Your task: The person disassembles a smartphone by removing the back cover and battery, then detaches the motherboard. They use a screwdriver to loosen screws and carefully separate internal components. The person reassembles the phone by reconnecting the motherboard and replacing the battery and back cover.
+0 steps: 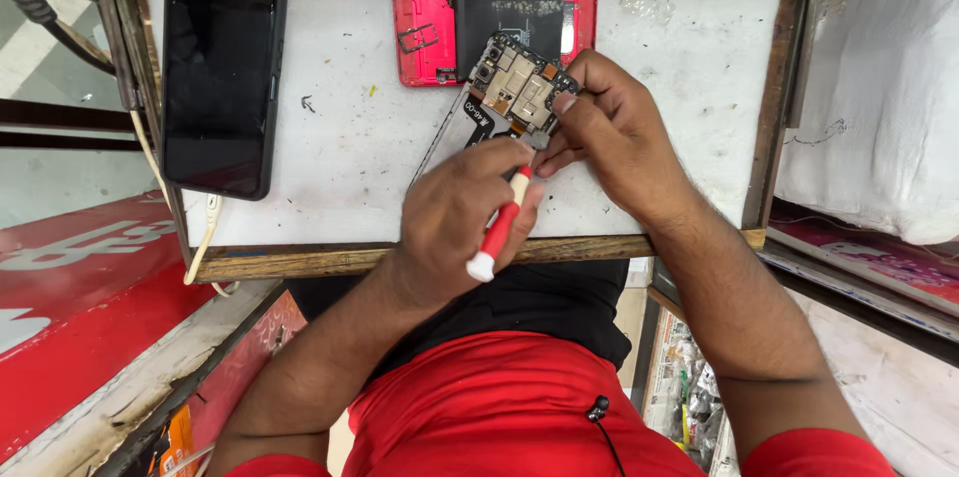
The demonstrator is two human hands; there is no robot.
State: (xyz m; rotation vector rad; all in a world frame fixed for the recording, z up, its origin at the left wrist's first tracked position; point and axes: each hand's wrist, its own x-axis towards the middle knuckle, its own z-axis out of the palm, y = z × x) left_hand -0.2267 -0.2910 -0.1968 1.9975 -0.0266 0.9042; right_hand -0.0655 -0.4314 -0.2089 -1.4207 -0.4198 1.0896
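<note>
- We pinch the phone circuit board [519,89] between the fingers of our right hand [609,132], tilted up off the white work surface [340,147], likely so its near edge faces the tool.
- Our left hand [455,212] is closed around a red-and-white screwdriver [501,224], tip aimed at the board's lower edge.
- The opened red phone shell [425,32] lies just behind; a black phone [220,77] lies well left.
- The screwdriver tip and its contact point are hidden by our fingers.
</note>
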